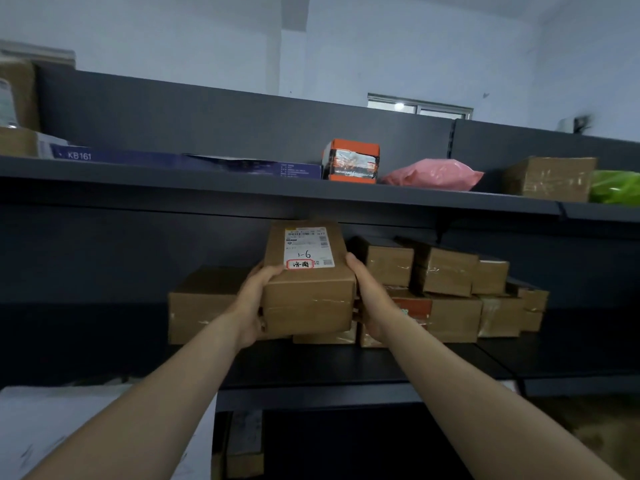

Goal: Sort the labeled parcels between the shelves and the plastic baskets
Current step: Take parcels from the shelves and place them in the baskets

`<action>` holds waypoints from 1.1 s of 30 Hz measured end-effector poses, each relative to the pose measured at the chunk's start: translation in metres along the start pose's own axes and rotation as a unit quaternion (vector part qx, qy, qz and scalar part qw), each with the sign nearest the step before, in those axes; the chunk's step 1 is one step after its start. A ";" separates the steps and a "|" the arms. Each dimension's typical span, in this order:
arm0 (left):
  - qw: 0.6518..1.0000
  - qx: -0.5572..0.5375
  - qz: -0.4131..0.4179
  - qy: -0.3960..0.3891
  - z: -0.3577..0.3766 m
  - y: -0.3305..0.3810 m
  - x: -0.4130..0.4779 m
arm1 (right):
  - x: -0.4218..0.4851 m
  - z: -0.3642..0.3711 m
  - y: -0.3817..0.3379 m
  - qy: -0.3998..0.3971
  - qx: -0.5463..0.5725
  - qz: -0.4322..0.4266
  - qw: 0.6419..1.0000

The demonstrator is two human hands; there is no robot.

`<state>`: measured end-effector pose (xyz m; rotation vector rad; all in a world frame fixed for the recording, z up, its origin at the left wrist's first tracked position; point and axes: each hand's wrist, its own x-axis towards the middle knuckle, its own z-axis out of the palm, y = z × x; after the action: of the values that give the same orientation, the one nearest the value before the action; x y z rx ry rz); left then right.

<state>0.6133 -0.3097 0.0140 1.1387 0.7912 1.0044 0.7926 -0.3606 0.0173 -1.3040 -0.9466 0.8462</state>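
Left hand (252,308), right hand (371,306): fingers curled, gripping labeled parcel (306,282) | middle shelf (311,389): several stacked | this parcel unplaced, baskets unseen

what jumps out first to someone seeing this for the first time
A brown parcel held centre frame between the left hand and right hand, its white label handwritten 1-6. Above it, the orange box and pink bag stand out on the dark upper shelf.
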 end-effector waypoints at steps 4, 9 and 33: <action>0.998 -0.067 -0.006 0.014 0.016 0.006 0.015 | 0.023 -0.019 -0.001 0.077 -0.203 -0.117 0.969; 0.997 -0.059 0.021 0.047 0.033 0.018 0.054 | 0.062 -0.060 -0.013 0.221 -0.393 -0.134 0.883; 0.995 0.043 -0.032 0.078 0.049 0.023 0.087 | 0.140 -0.058 -0.006 0.299 -0.261 -0.064 0.916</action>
<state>0.6837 -0.2435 0.0478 1.1104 0.9996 1.0221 0.9006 -0.2563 0.0346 -1.7951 -0.7646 0.0498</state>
